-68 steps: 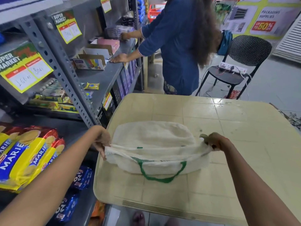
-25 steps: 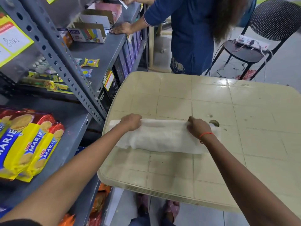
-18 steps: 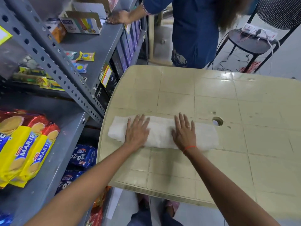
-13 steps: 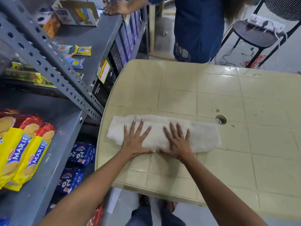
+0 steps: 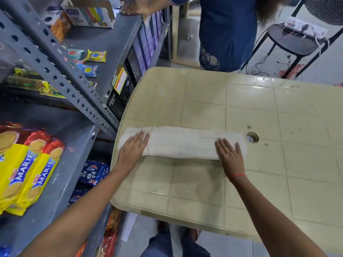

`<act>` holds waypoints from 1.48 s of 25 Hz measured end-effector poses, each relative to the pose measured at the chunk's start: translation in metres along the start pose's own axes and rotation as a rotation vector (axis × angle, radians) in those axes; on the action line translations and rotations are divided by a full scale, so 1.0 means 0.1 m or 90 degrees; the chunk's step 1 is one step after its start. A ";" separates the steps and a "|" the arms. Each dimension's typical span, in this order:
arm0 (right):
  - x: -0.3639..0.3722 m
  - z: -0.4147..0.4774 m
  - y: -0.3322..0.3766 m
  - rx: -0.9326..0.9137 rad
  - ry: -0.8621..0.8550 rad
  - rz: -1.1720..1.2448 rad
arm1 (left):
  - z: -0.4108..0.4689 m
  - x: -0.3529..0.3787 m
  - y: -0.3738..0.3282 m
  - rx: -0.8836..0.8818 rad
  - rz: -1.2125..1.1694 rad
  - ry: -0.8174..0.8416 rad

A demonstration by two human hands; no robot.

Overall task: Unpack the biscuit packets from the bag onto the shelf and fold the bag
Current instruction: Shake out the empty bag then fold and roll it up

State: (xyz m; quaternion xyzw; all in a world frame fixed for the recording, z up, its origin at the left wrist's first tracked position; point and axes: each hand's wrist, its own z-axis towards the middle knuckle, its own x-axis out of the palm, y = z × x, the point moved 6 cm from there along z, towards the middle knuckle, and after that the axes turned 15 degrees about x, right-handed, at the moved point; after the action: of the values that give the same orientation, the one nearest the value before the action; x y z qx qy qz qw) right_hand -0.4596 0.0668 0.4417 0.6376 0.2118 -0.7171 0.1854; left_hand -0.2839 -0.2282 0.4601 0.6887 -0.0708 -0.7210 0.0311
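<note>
Already done: the biscuit packets (image 5: pixel 27 169) lie stacked on the grey shelf (image 5: pixel 61 182) at the left, and none sits in or on the bag, so the unpacking looks finished.
Bag position: the white cloth bag (image 5: pixel 181 143) lies on the tabletop (image 5: pixel 250 108) near its front-left corner, folded into a long narrow strip. Its right end is just beside the round hole (image 5: pixel 252 137).
Left side: the left hand (image 5: pixel 132 148) lies flat on the bag's left end, fingers straight and together, pressing and gripping nothing.
Right side: the right hand (image 5: pixel 231 154) lies flat on the bag's right end, fingers straight and slightly spread, also gripping nothing.
Left to do: the strip is long, so one or two end-to-end folds probably remain before the bag counts as folded.
Packet writing: "MARIE" in white on a blue band, on yellow and red wrappers picturing round biscuits.
Lower shelf writing: the blue packets (image 5: pixel 92 175) read "20-20" and "BUTTER", upside down from this view.
Shelf-edge tag: the yellow and red tag (image 5: pixel 118 81) reads "SUPER MARKET"; its price cells cannot be read.
Black box: the black box (image 5: pixel 113 103) appears to read "STAINLESS STEEL BOTTLE", in small print.
Unreadable: the carton (image 5: pixel 87 13) on the upper shelf has a brand name too blurred to make out.
</note>
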 end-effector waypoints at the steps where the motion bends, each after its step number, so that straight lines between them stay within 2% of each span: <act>1: -0.04 0.03 -0.12 0.019 -0.021 0.004 | -0.02 -0.01 0.04 0.004 0.016 -0.005; 3: -0.04 -0.04 -0.27 0.044 -0.035 0.013 | -0.13 0.05 -0.04 0.011 0.018 0.044; 6: 0.14 -0.30 -0.28 0.111 0.027 0.016 | -0.41 0.21 -0.26 -0.033 -0.043 0.123; 9: 0.14 -0.42 -0.22 0.069 0.077 0.060 | -0.59 0.23 -0.26 -0.048 -0.104 0.042; 10: 0.10 -0.44 -0.18 0.024 0.076 0.095 | -0.63 0.18 -0.22 -0.098 -0.128 0.006; 12: -0.05 -0.42 -0.09 0.024 0.064 0.198 | -0.69 0.06 -0.16 -0.322 -0.189 -0.064; 13: -0.13 -0.39 -0.07 0.093 0.051 0.256 | -0.74 0.02 -0.15 -0.475 -0.235 -0.090; 15: -0.21 -0.32 -0.20 0.349 -0.006 0.327 | -0.82 -0.01 -0.20 -0.738 -0.344 -0.110; 16: -0.20 -0.32 -0.31 0.501 -0.007 0.346 | -0.84 -0.01 -0.24 -0.815 -0.380 -0.116; 18: -0.12 -0.36 -0.50 0.746 0.072 0.380 | -0.81 0.02 -0.26 -0.875 -0.400 -0.113; 20: -0.06 -0.36 -0.57 0.833 0.164 0.381 | -0.75 0.04 -0.23 -0.863 -0.376 -0.098; 22: -0.06 -0.27 -0.62 0.797 0.160 0.358 | -0.71 -0.01 -0.18 -0.816 -0.327 -0.110; 25: -0.11 -0.22 -0.77 0.763 0.100 0.332 | -0.68 -0.04 -0.07 -0.630 -0.211 -0.022; 27: -0.05 -0.29 -0.86 0.780 0.117 0.321 | -0.69 -0.01 -0.09 -0.519 -0.151 0.046; 29: 0.01 -0.38 -0.89 0.799 0.147 0.324 | -0.74 0.01 -0.15 -0.514 -0.141 0.059; 31: -0.01 -0.40 -0.85 0.785 0.155 0.302 | -0.82 0.00 -0.16 -0.575 -0.132 0.042; 33: -0.08 -0.31 -0.71 0.686 0.118 0.260 | -0.75 -0.05 -0.15 -0.573 -0.108 -0.017; 35: -0.15 -0.17 -0.34 0.489 0.095 0.225 | -0.46 -0.14 -0.27 -0.428 -0.095 -0.061; 37: -0.16 -0.11 0.19 0.285 0.153 0.189 | -0.07 -0.15 -0.58 -0.251 -0.110 -0.052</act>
State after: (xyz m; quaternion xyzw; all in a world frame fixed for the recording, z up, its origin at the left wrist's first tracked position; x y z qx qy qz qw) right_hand -0.4383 0.0571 0.4548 0.7672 -0.0268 -0.6302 0.1166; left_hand -0.2733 -0.1694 0.4660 0.6428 0.1295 -0.7483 0.1005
